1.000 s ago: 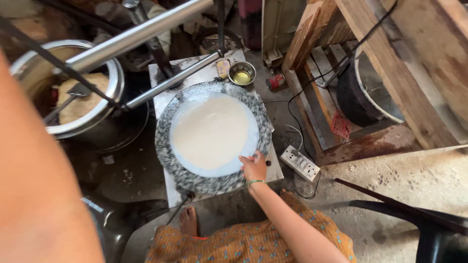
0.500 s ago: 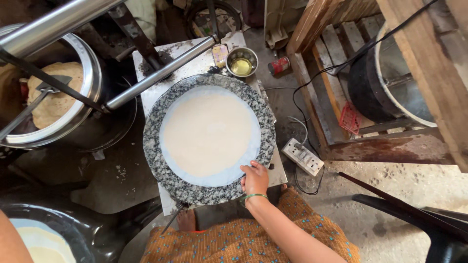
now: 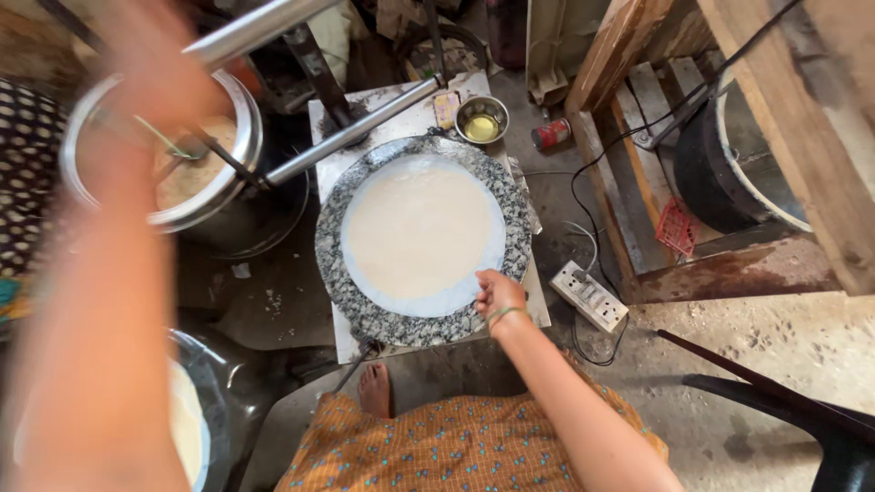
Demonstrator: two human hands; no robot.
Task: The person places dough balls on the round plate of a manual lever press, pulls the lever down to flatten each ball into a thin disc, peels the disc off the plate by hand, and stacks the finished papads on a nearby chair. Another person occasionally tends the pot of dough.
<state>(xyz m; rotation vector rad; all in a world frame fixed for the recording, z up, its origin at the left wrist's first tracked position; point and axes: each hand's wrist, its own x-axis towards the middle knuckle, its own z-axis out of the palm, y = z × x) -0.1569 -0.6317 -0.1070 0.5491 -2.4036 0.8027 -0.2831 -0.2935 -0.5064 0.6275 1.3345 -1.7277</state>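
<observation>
Seen from the head camera, the right hand rests on the near right edge of the round speckled stone plate, fingers curled together, pinching the rim of the thin white dough sheet that covers most of the plate. The plate sits on a small white stand. The left arm rises blurred along the left side, its hand too smeared to tell whether it is open or closed, up over the steel pot. A small bowl of yellow oil stands at the stand's far edge, and a white power strip lies on the floor just right of the stand.
</observation>
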